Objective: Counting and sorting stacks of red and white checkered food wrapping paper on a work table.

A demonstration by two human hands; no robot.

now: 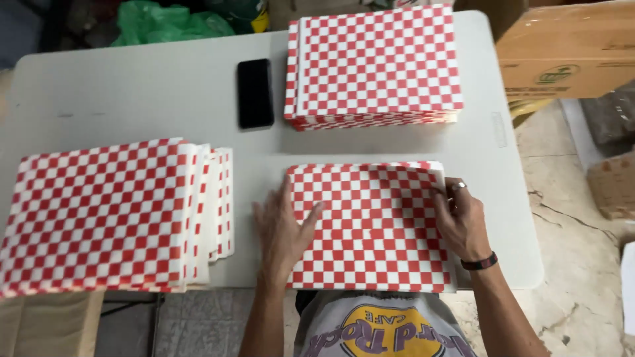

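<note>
A small pile of red-and-white checkered paper sheets (374, 231) lies at the near edge of the white table (165, 92). My left hand (281, 231) rests flat on the pile's left edge, fingers spread. My right hand (461, 221), with a ring and a dark wristband, has its fingers at the pile's right edge, seemingly pinching the top sheets. A taller stack of the same checkered paper (376, 66) stands at the far side. Another fanned stack (109, 215) sits at the left.
A black phone (254, 92) lies face down between the stacks. Cardboard boxes (569, 49) stand right of the table, a green plastic bag (172, 23) behind it. A brown box (49, 324) sits below the left stack. Stone floor shows at the right.
</note>
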